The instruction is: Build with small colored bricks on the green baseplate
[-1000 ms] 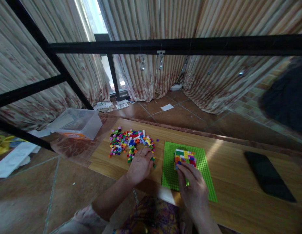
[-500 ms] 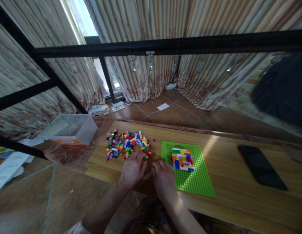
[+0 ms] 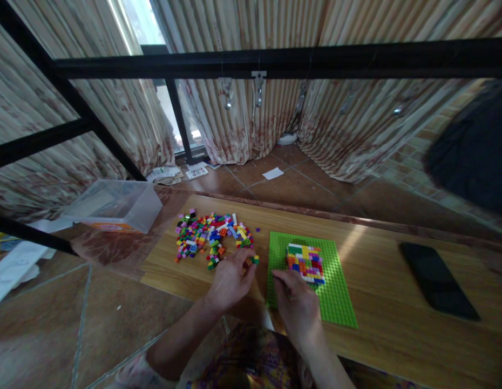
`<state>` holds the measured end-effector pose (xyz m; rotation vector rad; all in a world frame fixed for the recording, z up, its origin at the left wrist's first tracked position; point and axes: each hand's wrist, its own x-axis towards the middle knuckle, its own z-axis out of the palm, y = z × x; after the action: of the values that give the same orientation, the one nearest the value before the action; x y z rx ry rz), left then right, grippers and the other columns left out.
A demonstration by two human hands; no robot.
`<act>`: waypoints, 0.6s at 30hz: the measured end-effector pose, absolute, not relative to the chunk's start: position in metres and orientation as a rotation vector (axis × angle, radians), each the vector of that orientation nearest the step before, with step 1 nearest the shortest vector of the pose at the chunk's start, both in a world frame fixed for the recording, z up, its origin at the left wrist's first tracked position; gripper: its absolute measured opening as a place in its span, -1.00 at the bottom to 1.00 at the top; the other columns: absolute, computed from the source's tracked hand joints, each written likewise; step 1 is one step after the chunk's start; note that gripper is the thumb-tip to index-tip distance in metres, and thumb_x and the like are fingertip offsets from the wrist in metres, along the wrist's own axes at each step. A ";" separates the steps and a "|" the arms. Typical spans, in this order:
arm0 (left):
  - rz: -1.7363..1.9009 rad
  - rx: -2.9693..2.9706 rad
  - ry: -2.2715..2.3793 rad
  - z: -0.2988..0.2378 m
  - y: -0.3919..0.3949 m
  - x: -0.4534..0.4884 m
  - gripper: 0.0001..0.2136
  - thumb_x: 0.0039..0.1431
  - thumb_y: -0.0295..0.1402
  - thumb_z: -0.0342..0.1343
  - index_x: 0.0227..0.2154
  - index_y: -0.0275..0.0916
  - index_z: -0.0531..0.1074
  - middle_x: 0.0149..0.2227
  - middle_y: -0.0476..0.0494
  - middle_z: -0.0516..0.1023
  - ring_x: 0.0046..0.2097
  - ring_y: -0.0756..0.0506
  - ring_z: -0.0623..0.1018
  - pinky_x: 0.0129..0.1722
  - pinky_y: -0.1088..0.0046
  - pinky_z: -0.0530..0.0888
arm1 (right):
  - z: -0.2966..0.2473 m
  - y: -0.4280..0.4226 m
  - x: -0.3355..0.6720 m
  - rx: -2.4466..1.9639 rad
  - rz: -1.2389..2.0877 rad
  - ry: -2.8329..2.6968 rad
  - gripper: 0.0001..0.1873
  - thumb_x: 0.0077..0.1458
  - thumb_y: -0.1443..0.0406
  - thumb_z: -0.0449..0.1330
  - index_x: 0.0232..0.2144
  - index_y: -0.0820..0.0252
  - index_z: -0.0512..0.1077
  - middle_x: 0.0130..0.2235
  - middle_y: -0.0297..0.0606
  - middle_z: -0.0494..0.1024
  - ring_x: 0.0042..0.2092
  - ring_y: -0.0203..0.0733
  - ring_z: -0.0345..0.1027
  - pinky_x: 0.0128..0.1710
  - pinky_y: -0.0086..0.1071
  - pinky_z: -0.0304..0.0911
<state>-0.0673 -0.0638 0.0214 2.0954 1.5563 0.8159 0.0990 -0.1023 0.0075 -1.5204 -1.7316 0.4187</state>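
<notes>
My left hand [image 3: 230, 278] is closed in a pinch at the right end of the brick pile, with small green and yellow building bricks [image 3: 255, 260] at its fingertips. Over the left part of the green baseplate [image 3: 336, 297] is my right hand [image 3: 300, 305], thumb and fingers pinched together. Whatever is between them is too small or hidden to make out. Just beyond those fingers, a multicoloured brick block [image 3: 305, 263] of tightly set pieces sits on the baseplate. Many loose building bricks [image 3: 198, 232] lie heaped on the wooden board at the left.
A dark phone [image 3: 439, 281] lies on the right of the wooden board [image 3: 376, 286]. At the left stands a clear plastic box [image 3: 148, 208]. Black metal bars [image 3: 316, 62] cross in front of striped curtains, and paper [image 3: 272, 173] lies on the tiled floor.
My right hand has moved right, from beside the baseplate to over its left part. My left hand has shifted slightly right, the green and yellow bricks moving along at its fingertips.
</notes>
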 end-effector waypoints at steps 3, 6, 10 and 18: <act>0.861 2.053 1.560 0.019 -0.064 -0.068 -0.85 0.14 -0.46 0.02 -0.21 -0.18 0.33 -0.31 -0.03 0.49 -0.30 -0.03 0.51 -0.26 0.45 0.42 | 0.003 -0.100 0.077 -1.619 0.359 -1.941 -0.74 0.15 0.41 0.02 -0.25 0.16 0.50 -0.31 -0.20 0.56 -0.27 -0.18 0.44 -0.28 -0.36 0.29; 0.864 2.038 1.568 0.016 -0.064 -0.071 -0.84 0.13 -0.46 0.02 -0.21 -0.19 0.34 -0.31 -0.04 0.48 -0.31 -0.03 0.50 -0.29 0.45 0.42 | 0.000 -0.093 0.065 -1.663 0.360 -1.983 -0.75 0.15 0.41 0.03 -0.27 0.16 0.51 -0.32 -0.19 0.56 -0.24 -0.13 0.44 -0.25 -0.33 0.28; 0.882 1.979 1.527 0.015 -0.064 -0.072 -0.82 0.12 -0.48 0.01 -0.20 -0.20 0.34 -0.27 -0.07 0.47 -0.30 -0.03 0.49 -0.28 0.44 0.44 | 0.004 -0.082 0.065 -1.598 0.589 -1.654 -0.73 0.19 0.30 0.02 -0.17 0.20 0.49 -0.18 -0.12 0.58 -0.16 -0.13 0.44 -0.15 -0.30 0.29; 0.976 1.660 1.332 0.022 -0.072 -0.056 -0.88 0.11 -0.41 0.05 -0.27 -0.20 0.42 -0.29 -0.08 0.49 -0.24 -0.04 0.49 -0.21 0.44 0.44 | 0.017 -0.077 0.076 -1.326 1.180 -1.142 -0.75 0.03 0.16 0.18 -0.35 0.20 0.55 -0.34 -0.20 0.61 -0.28 -0.16 0.46 -0.24 -0.31 0.34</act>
<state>-0.0561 -0.0723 0.0221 1.6603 1.3322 0.9759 0.0758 -0.0769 0.0168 -1.3264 -1.1425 1.1803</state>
